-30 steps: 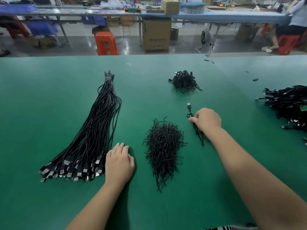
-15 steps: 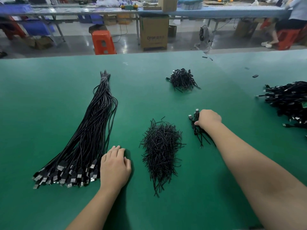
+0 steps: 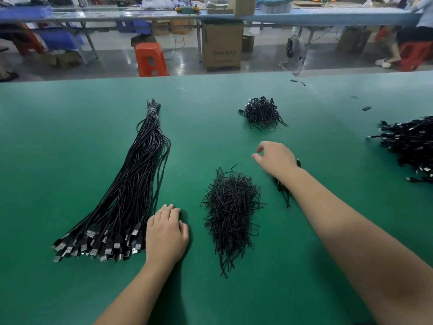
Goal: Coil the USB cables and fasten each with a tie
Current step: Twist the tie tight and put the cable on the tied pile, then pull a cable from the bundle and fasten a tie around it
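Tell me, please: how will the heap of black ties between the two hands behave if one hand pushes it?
The heap of ties is thin loose strands, so it would probably scatter rather than slide whole. Crooked ends suggest they bend easily. They look light on the green table.

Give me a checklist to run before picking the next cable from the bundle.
1. Left hand free: ok, it rests flat on the mat beside the plugs of the cable bundle.
2. Right hand free: ok, fingers loose, holding nothing.
3. Coiled cable set down: ok, it lies on the mat under the right wrist.
4. That cable tied: cannot tell, the arm hides it.
5. Ties within reach: ok, tie pile lies between the hands.
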Available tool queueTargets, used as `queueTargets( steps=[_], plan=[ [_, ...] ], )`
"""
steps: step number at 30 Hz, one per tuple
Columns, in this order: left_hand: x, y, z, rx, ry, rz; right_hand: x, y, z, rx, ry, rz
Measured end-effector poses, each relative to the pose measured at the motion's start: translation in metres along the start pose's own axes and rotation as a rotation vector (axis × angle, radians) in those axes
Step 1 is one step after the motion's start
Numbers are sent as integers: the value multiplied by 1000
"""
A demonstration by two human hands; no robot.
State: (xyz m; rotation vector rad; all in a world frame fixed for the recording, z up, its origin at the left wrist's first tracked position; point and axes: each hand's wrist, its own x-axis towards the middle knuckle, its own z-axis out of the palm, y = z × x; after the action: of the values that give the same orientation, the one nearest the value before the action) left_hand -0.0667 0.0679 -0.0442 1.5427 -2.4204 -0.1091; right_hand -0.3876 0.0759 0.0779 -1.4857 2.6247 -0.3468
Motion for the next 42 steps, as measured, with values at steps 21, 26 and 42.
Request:
queueTargets(
  steps=[21,26,42],
  plan=[
    [-6,-5,-9,-311,93,21,-143,-161,108,98,-275,-208],
    [11,-7,-30,-726,90,-290,-153,-159,117,73,-275,-230],
    [52,-104,-28,132,-268,-58,-155,-168,126,53,-120,-288]
  ],
)
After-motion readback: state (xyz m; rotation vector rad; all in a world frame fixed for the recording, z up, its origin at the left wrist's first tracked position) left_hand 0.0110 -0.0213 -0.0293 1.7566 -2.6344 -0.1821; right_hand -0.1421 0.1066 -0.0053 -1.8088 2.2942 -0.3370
